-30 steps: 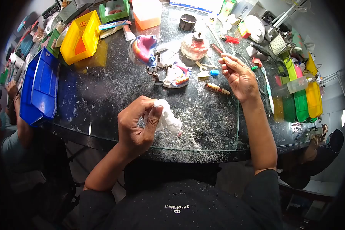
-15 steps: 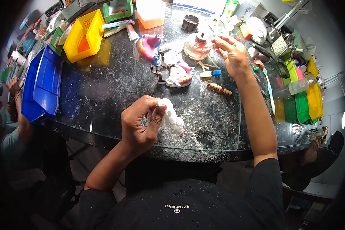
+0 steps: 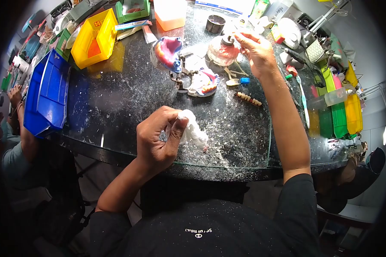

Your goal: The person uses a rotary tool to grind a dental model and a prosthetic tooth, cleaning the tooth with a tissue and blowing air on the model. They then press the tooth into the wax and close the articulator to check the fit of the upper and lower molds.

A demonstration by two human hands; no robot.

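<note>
My left hand [image 3: 158, 135] is closed around a crumpled white cloth [image 3: 196, 132], whose lower end hangs over the dusty table edge. My right hand [image 3: 258, 51] reaches to a round glass burner [image 3: 222, 53] with pinkish contents and a dark wick holder on top. Thumb and fingertips are pinched beside that top; glare hides what they hold, if anything. Left of the burner stands a hinged metal articulator [image 3: 179, 79], carrying an upper dental model [image 3: 169, 53] and a lower dental model [image 3: 205, 83] in pink and blue wax. A strip of artificial teeth [image 3: 248, 99] lies below my right hand.
White powder covers the dark tabletop [image 3: 116, 115]. A blue bin [image 3: 47, 94] and yellow bin [image 3: 94, 40] stand left. A dark round cup [image 3: 215, 24] is behind the burner. At right lie a toothbrush [image 3: 303, 100] and green bins [image 3: 336, 118]. Another person's arm [image 3: 26, 137] is far left.
My right hand has moved slightly up, and its fingertips are now closer over the burner's top. My left hand keeps the cloth in nearly the same place. The view has shifted slightly.
</note>
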